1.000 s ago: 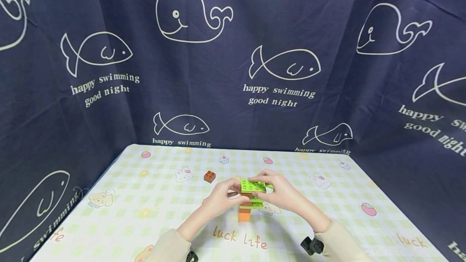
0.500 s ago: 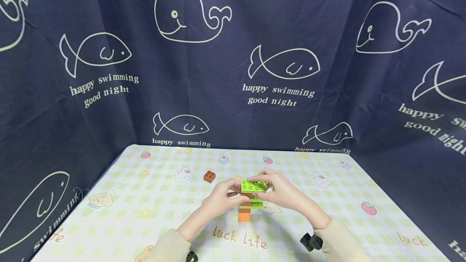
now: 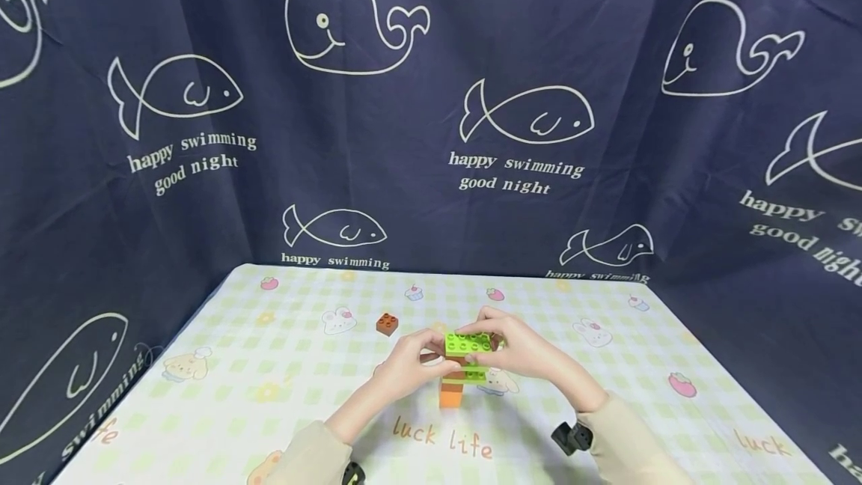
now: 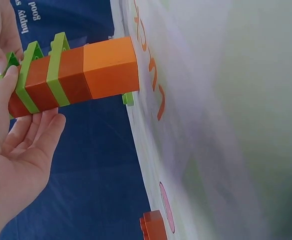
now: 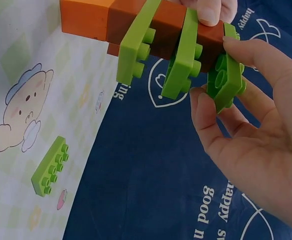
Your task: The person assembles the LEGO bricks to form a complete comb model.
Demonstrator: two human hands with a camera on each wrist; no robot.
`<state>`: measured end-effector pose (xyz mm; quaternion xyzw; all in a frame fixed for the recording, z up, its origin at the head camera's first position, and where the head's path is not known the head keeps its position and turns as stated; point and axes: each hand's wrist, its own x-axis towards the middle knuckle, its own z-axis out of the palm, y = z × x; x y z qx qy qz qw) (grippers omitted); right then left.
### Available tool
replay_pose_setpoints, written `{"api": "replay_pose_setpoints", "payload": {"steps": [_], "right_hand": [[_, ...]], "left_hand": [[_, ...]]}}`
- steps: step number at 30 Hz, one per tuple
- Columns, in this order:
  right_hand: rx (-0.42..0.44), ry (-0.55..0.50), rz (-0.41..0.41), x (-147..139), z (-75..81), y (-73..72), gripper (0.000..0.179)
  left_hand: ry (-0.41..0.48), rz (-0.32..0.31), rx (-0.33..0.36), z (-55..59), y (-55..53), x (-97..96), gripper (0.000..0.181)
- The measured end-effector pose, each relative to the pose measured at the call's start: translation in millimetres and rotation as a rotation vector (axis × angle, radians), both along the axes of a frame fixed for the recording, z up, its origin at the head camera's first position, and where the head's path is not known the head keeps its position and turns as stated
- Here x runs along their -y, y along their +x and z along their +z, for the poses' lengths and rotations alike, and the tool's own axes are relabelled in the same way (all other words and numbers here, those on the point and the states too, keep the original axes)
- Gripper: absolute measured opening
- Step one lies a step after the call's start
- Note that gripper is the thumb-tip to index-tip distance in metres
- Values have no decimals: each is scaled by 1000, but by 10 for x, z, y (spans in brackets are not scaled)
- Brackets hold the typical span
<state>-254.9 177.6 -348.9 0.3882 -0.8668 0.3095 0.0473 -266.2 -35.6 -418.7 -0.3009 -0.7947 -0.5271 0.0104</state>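
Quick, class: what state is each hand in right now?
Left hand: closed, holding the brick tower near its top.
Right hand: closed, pinching the top green brick.

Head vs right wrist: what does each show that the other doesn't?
Head only: both sleeves and the black wrist devices.
Right wrist only: a loose green plate on the tablecloth, plus the hollow underside of the top green plate.
Both: the brick stack, the left hand holding it, the right hand pinching that plate, the tablecloth and the dark blue curtain. A brown edge behind the stack in right wrist may be head's loose brown brick.
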Motion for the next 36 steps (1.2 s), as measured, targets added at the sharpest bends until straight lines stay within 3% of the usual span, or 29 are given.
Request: {"api": "replay_pose_setpoints", "payload": {"steps": [28, 36], "right_hand": [[60, -51, -25, -23, -77, -31, 32], [-7, -82, -67, -23, -165, -23, 30]], "left_hand": [[4, -3, 0, -15, -15, -1, 28], [-9, 7, -10, -9, -17, -2, 28]]}}
